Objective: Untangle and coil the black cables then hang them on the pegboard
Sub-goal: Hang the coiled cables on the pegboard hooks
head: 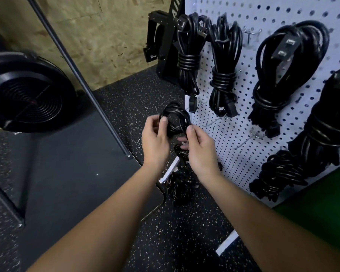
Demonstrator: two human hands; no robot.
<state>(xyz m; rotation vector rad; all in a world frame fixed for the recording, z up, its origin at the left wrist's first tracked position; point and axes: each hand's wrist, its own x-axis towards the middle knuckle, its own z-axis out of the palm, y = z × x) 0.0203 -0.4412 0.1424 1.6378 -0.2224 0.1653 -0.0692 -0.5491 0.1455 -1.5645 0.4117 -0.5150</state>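
A small coil of black cable [175, 118] is held up between both hands, just left of the white pegboard [239, 154]. My left hand [155, 142] grips its left side with the thumb on the loops. My right hand [199, 150] pinches the right side, and a strand hangs below between the hands. A loose pile of black cable [178, 188] lies on the floor under my wrists. Several coiled black cables [224, 75] hang on pegboard hooks; another bundle [277, 173] sits at the board's lower edge.
Bare metal hooks [258, 135] stick out of the pegboard near my right hand. A black fan-like machine [28, 95] stands at left, a dark metal pole [82, 83] slants across a black mat [77, 173], and a black stand [165, 46] leans against the plywood wall.
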